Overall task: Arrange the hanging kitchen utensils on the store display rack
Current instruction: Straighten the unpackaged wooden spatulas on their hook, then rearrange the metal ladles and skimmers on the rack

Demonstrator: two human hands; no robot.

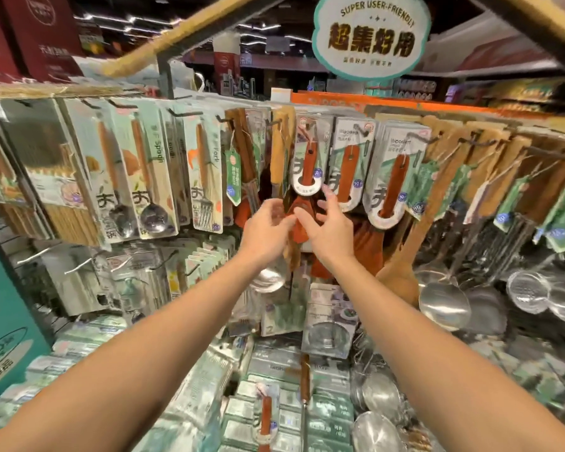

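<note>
Orange spatula (302,177) hangs from the rack hook (309,125), long axis vertical, blade down. Left hand (268,223) and right hand (330,226) flank the blade just below the card. Fingers loosely spread; blur hides contact. Right hand slightly nearer.

A round sign (371,35) is hanging overhead; red boxes (30,34) are sitting up left; a teal box (4,327) is standing low left.
</note>
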